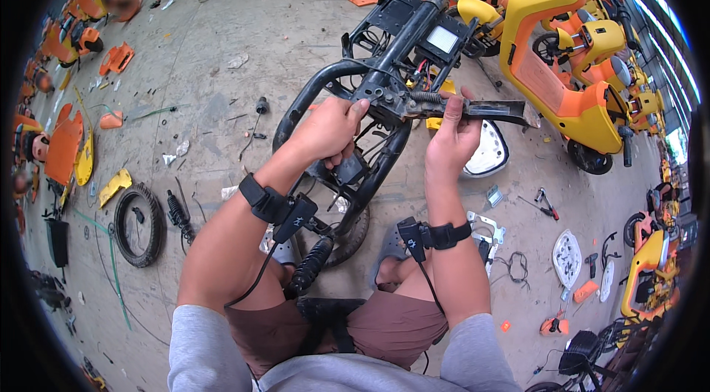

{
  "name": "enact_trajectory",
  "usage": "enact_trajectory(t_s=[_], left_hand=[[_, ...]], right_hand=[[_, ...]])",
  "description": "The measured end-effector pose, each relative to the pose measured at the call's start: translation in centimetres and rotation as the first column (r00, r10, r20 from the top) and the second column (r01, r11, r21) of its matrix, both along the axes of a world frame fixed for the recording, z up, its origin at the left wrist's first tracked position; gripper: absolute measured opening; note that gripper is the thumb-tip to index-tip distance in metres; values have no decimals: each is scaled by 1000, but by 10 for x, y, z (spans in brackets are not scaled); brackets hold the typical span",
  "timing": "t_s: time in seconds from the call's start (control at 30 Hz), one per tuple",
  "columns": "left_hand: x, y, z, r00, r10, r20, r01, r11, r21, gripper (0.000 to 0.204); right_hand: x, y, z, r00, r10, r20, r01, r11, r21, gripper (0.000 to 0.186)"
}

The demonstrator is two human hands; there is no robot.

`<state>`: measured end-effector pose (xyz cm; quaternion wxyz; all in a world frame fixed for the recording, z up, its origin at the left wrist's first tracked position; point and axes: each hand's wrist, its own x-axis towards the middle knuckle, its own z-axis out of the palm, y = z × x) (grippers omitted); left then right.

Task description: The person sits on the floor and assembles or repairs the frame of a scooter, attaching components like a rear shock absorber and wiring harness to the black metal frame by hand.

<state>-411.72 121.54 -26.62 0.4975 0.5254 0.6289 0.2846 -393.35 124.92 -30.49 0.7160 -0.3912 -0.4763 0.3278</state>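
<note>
In front of me a black scooter frame (393,142) lies on the floor, stripped of its panels. My right hand (453,146) is closed round a long black metal kickstand (501,110), thumb on top, fingers behind it. A coil spring (426,97) runs beside the kickstand's inner end, near a bracket (383,99) on the frame. My left hand (332,128) is at the bracket's left side, fingers curled and thumb close to the metal. Whatever lies inside those fingers is hidden. A shock absorber (314,262) sticks out from the frame towards my knees.
Yellow-and-orange scooters (551,70) stand at the right and far side. A loose tyre (138,225) lies to the left. Pliers (547,203), a white oval panel (567,259) and a hammer (592,265) lie on the right. A white-and-black cover (488,149) sits beyond my right wrist.
</note>
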Motion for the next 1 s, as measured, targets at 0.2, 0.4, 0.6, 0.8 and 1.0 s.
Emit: enact_trajectory(t_s=[0.2,0.4,0.6,0.8,1.0], left_hand=[[1,2,-2,998,9,66,-9,1000,0,50],[9,-3,3,929,78,361,-6,981,-194,45],[23,0,-6,880,121,459,-46,984,-172,43],[29,-1,-4,842,142,521,-49,981,-188,41],[19,-2,-4,887,68,457,-2,990,-144,40]], right_hand=[[-5,-1,-14,993,-93,79,88,994,64,33],[-7,-5,-12,990,-112,85,106,991,79,29],[-5,0,-18,989,-136,64,128,985,113,28],[-7,-5,-11,994,-108,19,106,991,83,33],[-6,-2,-12,995,-91,33,88,992,90,34]])
